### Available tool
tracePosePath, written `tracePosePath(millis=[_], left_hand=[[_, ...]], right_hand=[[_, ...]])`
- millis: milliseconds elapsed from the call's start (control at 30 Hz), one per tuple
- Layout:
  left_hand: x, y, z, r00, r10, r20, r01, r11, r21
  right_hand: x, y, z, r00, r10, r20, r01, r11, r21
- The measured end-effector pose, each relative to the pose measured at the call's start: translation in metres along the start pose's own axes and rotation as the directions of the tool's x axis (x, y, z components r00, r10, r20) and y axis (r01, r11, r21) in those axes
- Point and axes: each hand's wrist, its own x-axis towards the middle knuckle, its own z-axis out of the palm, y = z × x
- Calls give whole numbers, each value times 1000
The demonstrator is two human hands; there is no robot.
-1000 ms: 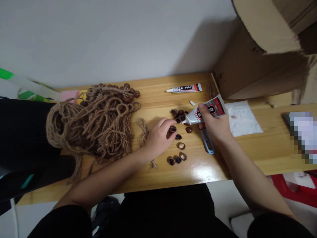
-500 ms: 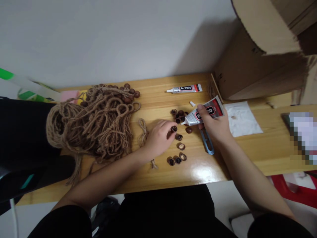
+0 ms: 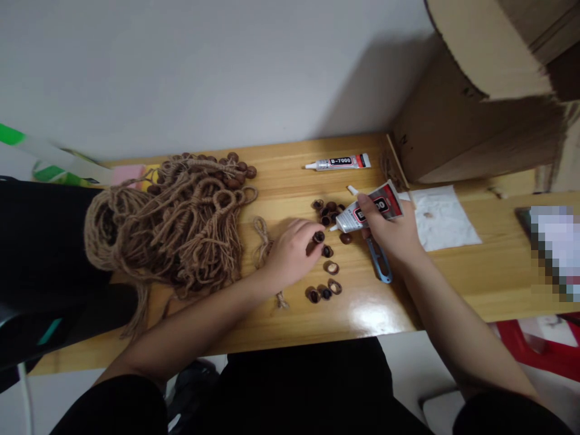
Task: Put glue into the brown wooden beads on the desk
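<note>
Plain grey wall [image 3: 226,78] at 12 o'clock; shadow [image 3: 369,87] falls on it toward 1. Wooden table [image 3: 281,166] spans 9 to 3, gleam [image 3: 374,318] near 5. Cardboard box [image 3: 466,139] stands at 2. Pale floor [image 3: 408,365] shows at 5.

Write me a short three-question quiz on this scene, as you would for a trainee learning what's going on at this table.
1. What is in the right-hand grip?
A) a rope bundle
B) the larger B-7000 tube
C) a cardboard box

2. True or false: the left-hand grip holds a brown shell.

3. Fill in: from the person's side, the white packet lies to the ____ of the larger B-7000 tube.

Key: 1. B; 2. true; 3. right
</note>
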Motion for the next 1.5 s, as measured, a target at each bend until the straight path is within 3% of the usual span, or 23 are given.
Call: tracePosePath(millis=[200, 400, 967, 1500], left_hand=[[0, 0, -1, 1000, -10, -8, 11, 995, 98], [1, 2, -2, 996, -92, 22, 85, 973, 215], [2, 4, -5, 990, -108, 93, 95, 987, 129], [3, 4, -2, 990, -112, 87, 101, 987, 126]], right_hand=[[0, 0, 1, 1000, -13, 3, 13, 1000, -29], [-1, -1, 1, 1000, -16, -1, 16, 999, -35], [0, -4, -1, 999, -24, 28, 25, 998, -52], [0, -4, 0, 999, -33, 36, 35, 998, -53]])
